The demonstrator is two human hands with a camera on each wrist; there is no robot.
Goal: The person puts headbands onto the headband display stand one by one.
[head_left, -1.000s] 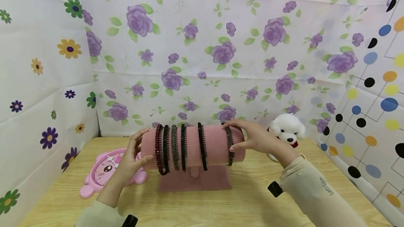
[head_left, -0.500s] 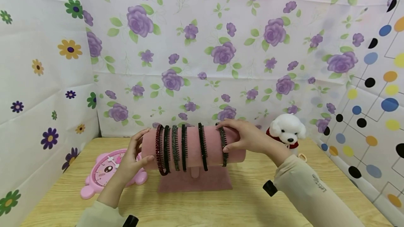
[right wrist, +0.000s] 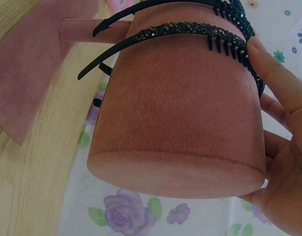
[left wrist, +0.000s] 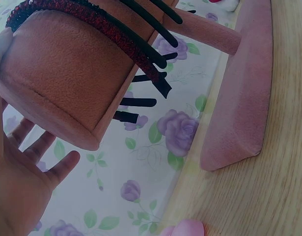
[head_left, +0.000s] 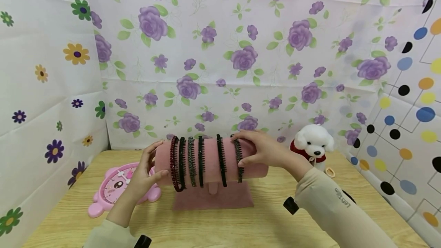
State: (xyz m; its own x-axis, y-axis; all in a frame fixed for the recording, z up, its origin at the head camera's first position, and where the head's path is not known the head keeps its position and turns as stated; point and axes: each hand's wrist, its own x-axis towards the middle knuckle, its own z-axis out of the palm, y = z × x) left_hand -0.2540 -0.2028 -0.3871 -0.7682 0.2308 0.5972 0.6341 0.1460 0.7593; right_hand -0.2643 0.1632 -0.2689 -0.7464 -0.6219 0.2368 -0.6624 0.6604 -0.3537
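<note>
A pink velvet headband stand (head_left: 211, 160) has a thick horizontal roll on a short post above a flat base (head_left: 237, 200). Several toothed headbands circle the roll, a dark red glittery headband (head_left: 173, 163) being leftmost. My left hand (head_left: 146, 171) steadies the roll's left end, thumb in front and fingers behind. With thumb and fingertips, my right hand (head_left: 265, 150) holds the rightmost headband, black with grey sparkles (right wrist: 185, 29). In the right wrist view the bare end of the roll shows beyond this headband, its teeth against the fabric. Behind the roll, some right fingers are partly hidden.
On the left lies a pink cartoon-faced clock (head_left: 115, 185), partly behind the left forearm. A white toy dog (head_left: 313, 142) in red stands at the right rear. Patterned cloth walls enclose the wooden table (head_left: 206, 229) at the back and sides.
My right hand has slid the rightmost headband left along the roll, narrowing its gap to the neighbouring black headband. My left hand and the stand stay in place.
</note>
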